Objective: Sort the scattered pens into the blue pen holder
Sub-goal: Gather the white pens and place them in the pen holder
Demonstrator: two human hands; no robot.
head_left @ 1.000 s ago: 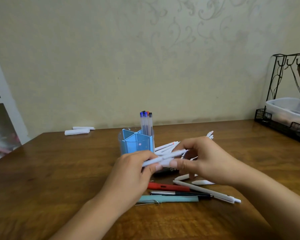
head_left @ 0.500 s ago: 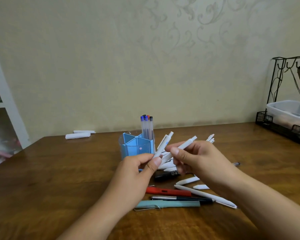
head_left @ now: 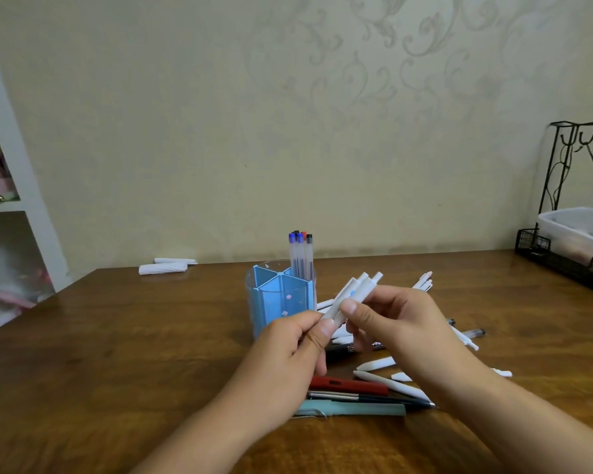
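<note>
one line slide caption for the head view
Both hands bunch white pens beside the blue pen holder on a wooden table.

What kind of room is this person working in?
Probably a room at home: a wooden table against patterned wallpaper, a white shelf unit at one side, and a black wire rack holding a plastic tub.

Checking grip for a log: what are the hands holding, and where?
A small bundle of white pens, pinched near the lower ends by left hand and right hand.
</note>
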